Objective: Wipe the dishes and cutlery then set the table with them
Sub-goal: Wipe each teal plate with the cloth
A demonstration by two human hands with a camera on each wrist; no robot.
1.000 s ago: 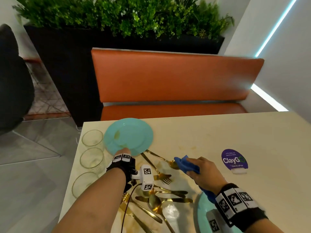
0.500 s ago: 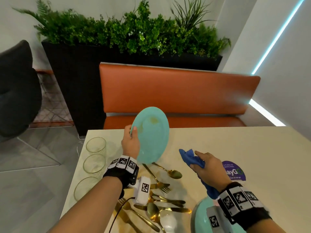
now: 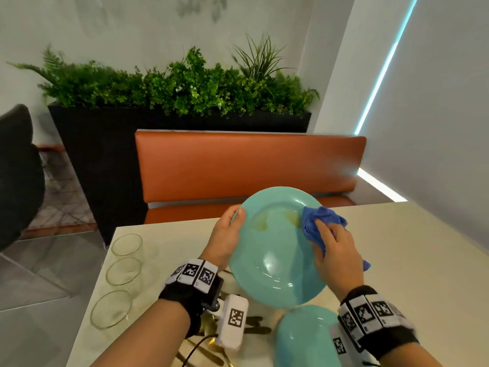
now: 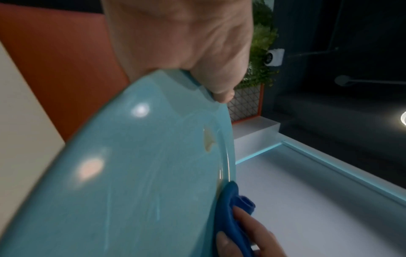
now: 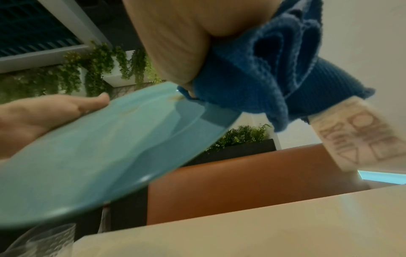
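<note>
Orange bench (image 3: 248, 165) is standing behind the cream table (image 3: 412, 250) — black planter (image 3: 105, 144) of green foliage (image 3: 185, 86) behind it. White walls (image 3: 436, 102); cyan light strip (image 3: 383, 67) is glowing. Grey floor (image 3: 34, 282).

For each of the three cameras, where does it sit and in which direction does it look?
Head: looks down at the round turquoise plate; both hands show, left hand, right hand.
Left wrist: looks along the left hand across the plate.
Right wrist: looks up from under the right hand and crumpled blue cloth.
All three share plate and cloth.
</note>
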